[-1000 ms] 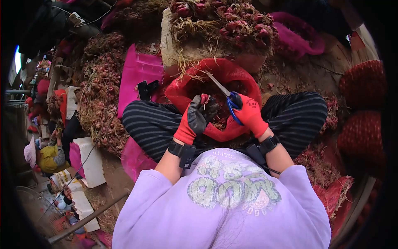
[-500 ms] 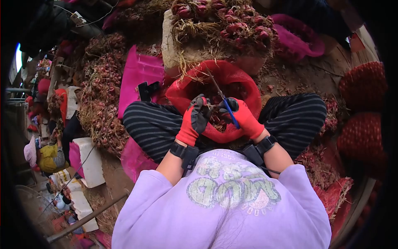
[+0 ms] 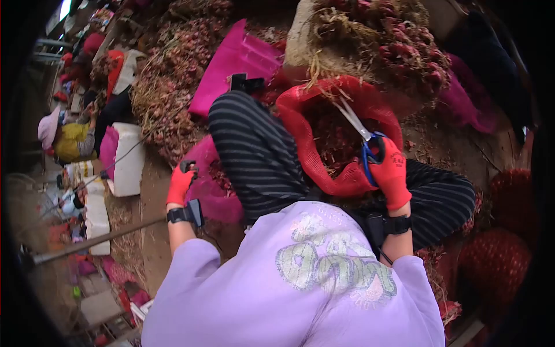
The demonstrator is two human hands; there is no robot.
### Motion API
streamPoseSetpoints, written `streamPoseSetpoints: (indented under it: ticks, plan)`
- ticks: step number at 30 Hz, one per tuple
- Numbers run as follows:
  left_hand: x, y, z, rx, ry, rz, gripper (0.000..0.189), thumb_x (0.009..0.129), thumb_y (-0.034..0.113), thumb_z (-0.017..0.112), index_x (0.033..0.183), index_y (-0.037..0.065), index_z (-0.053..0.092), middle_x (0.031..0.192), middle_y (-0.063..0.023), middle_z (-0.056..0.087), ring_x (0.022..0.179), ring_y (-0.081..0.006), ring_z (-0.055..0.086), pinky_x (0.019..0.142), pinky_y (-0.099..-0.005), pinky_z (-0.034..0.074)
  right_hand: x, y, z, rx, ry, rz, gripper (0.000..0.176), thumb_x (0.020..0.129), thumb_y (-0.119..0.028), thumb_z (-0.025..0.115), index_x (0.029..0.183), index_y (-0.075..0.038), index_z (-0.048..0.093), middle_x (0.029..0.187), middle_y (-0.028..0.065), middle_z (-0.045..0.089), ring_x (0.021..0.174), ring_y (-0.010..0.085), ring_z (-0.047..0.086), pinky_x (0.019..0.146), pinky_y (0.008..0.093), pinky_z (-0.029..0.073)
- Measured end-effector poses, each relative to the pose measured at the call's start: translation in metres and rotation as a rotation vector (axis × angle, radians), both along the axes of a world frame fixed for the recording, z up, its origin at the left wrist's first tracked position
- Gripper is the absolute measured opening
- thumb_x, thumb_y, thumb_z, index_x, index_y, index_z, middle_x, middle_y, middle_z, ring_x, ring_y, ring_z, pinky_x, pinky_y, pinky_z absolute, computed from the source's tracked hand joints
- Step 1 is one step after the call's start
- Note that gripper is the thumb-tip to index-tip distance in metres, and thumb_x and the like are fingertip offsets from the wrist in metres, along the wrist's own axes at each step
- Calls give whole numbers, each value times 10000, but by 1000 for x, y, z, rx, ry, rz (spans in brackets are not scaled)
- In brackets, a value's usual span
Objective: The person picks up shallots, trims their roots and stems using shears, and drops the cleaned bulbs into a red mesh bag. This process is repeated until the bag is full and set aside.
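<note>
Person seated low, knees in striped trousers spread wide, a red mesh bag standing between them. Its mouth gapes upward, rim rolled outward; my guess is the roll keeps it from sagging. Dark reddish bulbs lie inside, within easy reach of both arms.

Right hand, gloved, is wrapped round the blue handles of the scissors. Blades aim away from the body, over the bag, looking slightly parted, though blurred. Carried this way, the points seem safely clear of legs and the other arm.

Left hand, also gloved, is well out to the side, beyond the knee, near a pink net. Fingers curled inward; I cannot tell whether they pinch anything.

Past the bag, a pale block bears a heap of dry-stalked bunches. Raised and straight ahead, it presumably saves stooping. Off to the left, a bigger pile of bulbs; farther out, someone in a yellow top.
</note>
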State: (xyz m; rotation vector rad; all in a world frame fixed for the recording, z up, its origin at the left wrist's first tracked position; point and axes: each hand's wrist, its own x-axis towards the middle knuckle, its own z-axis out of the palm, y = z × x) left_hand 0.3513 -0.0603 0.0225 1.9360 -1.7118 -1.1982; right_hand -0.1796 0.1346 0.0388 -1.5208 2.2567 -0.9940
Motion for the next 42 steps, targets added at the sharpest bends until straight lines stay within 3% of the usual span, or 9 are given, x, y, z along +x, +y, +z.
streamPoseSetpoints:
  ticks: [3, 10, 15, 21, 25, 27, 33, 39, 42]
  plan:
    - [18, 46, -34, 273, -491, -16, 269, 808, 157, 619, 1060, 65, 605, 807, -10, 605, 678, -119, 567, 591, -261, 456, 4, -6, 33, 27, -79, 65, 426, 736, -203, 682, 1107, -50, 541, 1008, 139, 580, 886, 314, 585, 762, 366, 460]
    - [48, 46, -86, 292, -38, 193, 315, 828, 158, 614, 1131, 71, 592, 886, -21, 637, 694, -104, 594, 554, -231, 424, -17, -18, 68, -69, 32, 153, 448, 739, -148, 654, 1146, -34, 507, 1048, 143, 562, 935, 348, 564, 795, 373, 452]
    - [-15, -32, -4, -354, -244, -140, 397, 816, 114, 625, 1188, 9, 536, 980, -61, 624, 901, -134, 581, 775, -269, 460, -48, -37, 95, -95, 141, 209, 419, 678, -102, 670, 1065, -22, 532, 1036, 158, 567, 952, 360, 554, 792, 391, 454]
    - [-225, -104, 126, -583, 400, -414, 466, 825, -10, 560, 1278, 10, 451, 1205, -88, 541, 1060, -151, 528, 923, -270, 416, -71, -43, 64, 349, 476, 255, 469, 638, -244, 692, 1047, -78, 533, 1045, 121, 552, 954, 297, 563, 794, 383, 467]
    - [-350, -127, 135, -752, 220, -769, 589, 766, 114, 675, 1296, 36, 429, 1267, -112, 484, 1123, -215, 506, 929, -297, 421, -77, -33, 43, 317, 384, 267, 409, 668, -293, 678, 989, -73, 551, 1007, 135, 562, 942, 299, 561, 790, 380, 461]
    - [-431, -143, 98, -993, -477, -981, 760, 701, 286, 734, 1330, 48, 379, 1338, -142, 415, 1203, -299, 434, 980, -359, 379, -73, -29, 45, 309, 413, 366, 398, 669, -290, 674, 980, -72, 557, 993, 137, 566, 936, 301, 562, 790, 379, 460]
    - [-540, -158, 37, -796, -882, -941, 781, 692, 395, 715, 1349, 177, 356, 1453, -100, 260, 1296, -346, 299, 1033, -457, 291, -81, -21, 46, 348, 394, 378, 474, 682, -326, 662, 1046, -44, 550, 1011, 139, 561, 929, 294, 564, 817, 385, 443]
    - [-521, -215, 30, -551, 16, -770, 496, 707, 350, 706, 1110, 96, 567, 1063, -116, 631, 1004, -274, 591, 848, -353, 445, -90, -16, 48, 346, 439, 307, 464, 663, -324, 684, 1024, -63, 555, 995, 120, 576, 915, 262, 579, 779, 364, 449]
    - [-500, -213, 55, 123, 417, -602, 433, 767, 142, 673, 1150, -5, 534, 1035, -113, 633, 912, -205, 598, 809, -337, 469, -89, -18, 53, 366, 420, 306, 441, 698, -317, 657, 1041, -61, 550, 1005, 121, 561, 935, 268, 564, 800, 365, 440]
